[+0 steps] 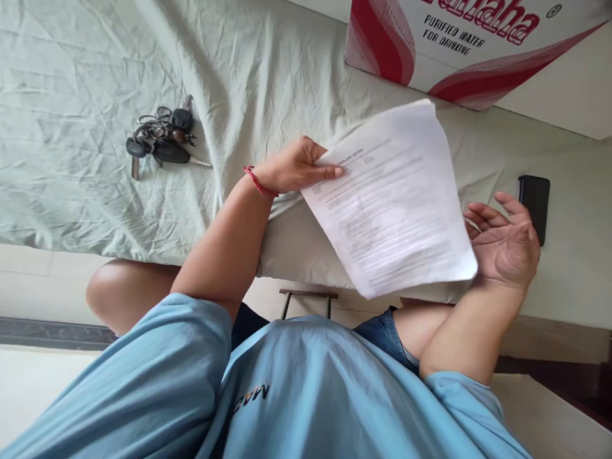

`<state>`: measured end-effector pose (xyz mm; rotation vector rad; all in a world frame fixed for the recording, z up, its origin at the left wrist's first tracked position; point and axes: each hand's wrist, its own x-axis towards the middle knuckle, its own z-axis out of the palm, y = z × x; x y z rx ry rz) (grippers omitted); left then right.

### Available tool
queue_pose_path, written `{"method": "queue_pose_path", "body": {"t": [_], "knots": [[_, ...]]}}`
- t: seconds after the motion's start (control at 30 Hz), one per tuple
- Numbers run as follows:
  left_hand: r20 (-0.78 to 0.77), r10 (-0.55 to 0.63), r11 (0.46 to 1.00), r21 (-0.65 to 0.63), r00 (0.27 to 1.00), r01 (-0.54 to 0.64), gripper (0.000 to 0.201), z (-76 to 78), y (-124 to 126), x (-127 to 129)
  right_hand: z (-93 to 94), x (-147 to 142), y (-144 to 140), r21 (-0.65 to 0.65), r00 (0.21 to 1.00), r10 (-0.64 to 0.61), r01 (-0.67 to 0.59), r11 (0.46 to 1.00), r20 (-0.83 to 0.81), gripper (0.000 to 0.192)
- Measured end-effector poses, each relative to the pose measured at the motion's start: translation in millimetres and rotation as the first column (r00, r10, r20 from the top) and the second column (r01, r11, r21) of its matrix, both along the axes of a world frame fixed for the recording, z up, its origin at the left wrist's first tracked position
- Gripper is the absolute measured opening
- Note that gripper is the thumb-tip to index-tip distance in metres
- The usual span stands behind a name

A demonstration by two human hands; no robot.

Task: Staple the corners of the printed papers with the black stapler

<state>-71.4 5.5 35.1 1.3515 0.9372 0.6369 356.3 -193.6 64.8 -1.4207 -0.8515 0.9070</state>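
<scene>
The left hand [299, 167] pinches the left edge of some white printed paper sheets [396, 204], thumb on top. The right hand [509, 252] is loosely open, palm up at their right edge; whether its fingertips touch them is unclear. The sheets are already in hand, print upward, above the near edge of the surface under the pale green cloth [86, 70], and not laid down. Outward lie a bunch of black-headed metal keys [171, 150] toward the left, a black rectangular phone-like object [536, 203] beyond the right hand, and a red-and-white printed carton [459, 60] along the far edge.
</scene>
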Motion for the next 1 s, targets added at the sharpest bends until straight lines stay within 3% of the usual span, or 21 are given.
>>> {"method": "queue_pose_path", "body": {"t": [0.07, 0.13, 0.2, 0.27, 0.3, 0.37, 0.43, 0.5, 0.6, 0.67, 0.77, 1.0], "knots": [[-0.072, -0.201, 0.979, -0.045, 0.977, 0.198, 0.045, 4.7, -2, 4, 3.0, -4, 3, -0.023, 0.997, 0.071, -0.071, 0.997, -0.01, 0.078], [-0.136, -0.352, 0.936, -0.079, 0.926, 0.344, 0.043, 11.3, -5, 10, 3.3, -14, 3, -0.132, 0.971, 0.236, -0.237, 0.962, -0.023, 0.087], [-0.167, -0.397, 0.918, -0.083, 0.903, 0.388, 0.042, 16.8, -9, 16, 2.0, -29, 3, -0.255, 0.915, 0.4, -0.397, 0.882, -0.039, 0.088], [-0.157, -0.369, 0.929, -0.073, 0.916, 0.362, 0.044, 18.3, -13, 21, -0.3, -45, 3, -0.348, 0.883, 0.468, -0.446, 0.825, -0.023, 0.074], [-0.13, -0.326, 0.945, -0.065, 0.936, 0.32, 0.046, 17.4, -15, 23, -1.8, -52, 4, -0.375, 0.891, 0.454, -0.421, 0.826, 0.001, 0.066], [-0.035, -0.163, 0.986, -0.046, 0.986, 0.161, 0.052, 13.3, -17, 28, -5.3, -64, 7, -0.36, 0.933, 0.355, -0.31, 0.88, 0.065, 0.056], [0.087, 0.046, 0.998, -0.048, 0.995, -0.042, 0.056, 8.7, -18, 34, -9.5, -71, 13, -0.259, 0.971, 0.209, -0.173, 0.95, 0.118, 0.055], [0.2, 0.167, 0.984, -0.101, 0.965, -0.149, 0.055, 6.1, -20, 40, -14.7, -75, 20, -0.127, 0.989, 0.065, -0.048, 0.991, 0.134, 0.055], [0.271, 0.165, 0.979, -0.164, 0.948, -0.124, 0.055, 5.7, -26, 48, -24.2, -79, 32, 0.002, 0.989, -0.102, 0.102, 0.995, 0.107, 0.056], [0.246, 0.117, 0.987, -0.136, 0.962, -0.086, 0.057, 5.1, -33, 52, -31.2, -82, 37, 0.03, 0.981, -0.171, 0.169, 0.985, 0.088, 0.057], [0.198, 0.046, 0.996, -0.087, 0.979, -0.029, 0.056, -0.1, -40, 57, -40.3, -88, 39, 0.027, 0.977, -0.205, 0.203, 0.979, 0.067, 0.062], [0.139, 0.096, 0.985, 0.127, 0.986, -0.114, 0.061, -13.1, -40, 62, -50.2, -100, 40, 0.008, 0.965, -0.261, 0.261, 0.965, 0.025, 0.064]]}}
